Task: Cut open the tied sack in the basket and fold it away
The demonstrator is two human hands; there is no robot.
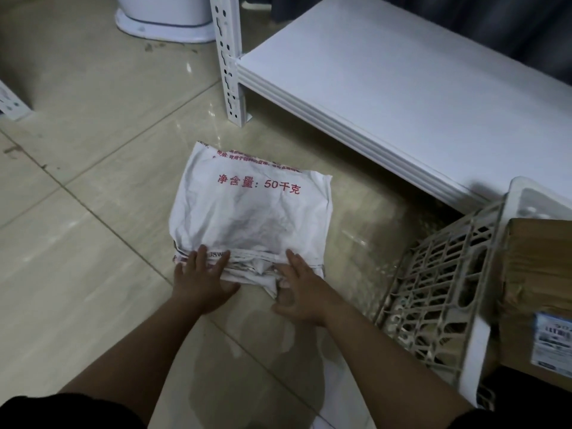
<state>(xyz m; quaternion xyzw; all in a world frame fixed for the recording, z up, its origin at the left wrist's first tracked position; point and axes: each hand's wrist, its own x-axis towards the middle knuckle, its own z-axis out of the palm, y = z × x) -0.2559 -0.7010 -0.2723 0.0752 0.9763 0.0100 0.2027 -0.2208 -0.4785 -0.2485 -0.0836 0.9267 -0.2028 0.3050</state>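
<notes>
Directly ahead on the floor (93, 168), your sack (252, 212) lies folded, long axis left-right, left hand (201, 284) flat and right hand (298, 292) pressing its near edge, apart.

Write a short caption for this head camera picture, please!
Both hands, left hand and right hand, press a folded white sack flat on the tiled floor beside a basket.

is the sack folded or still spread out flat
Folded: the sack lies on the floor in stacked layers, both hands, left hand and right hand, at its near edge.
</notes>
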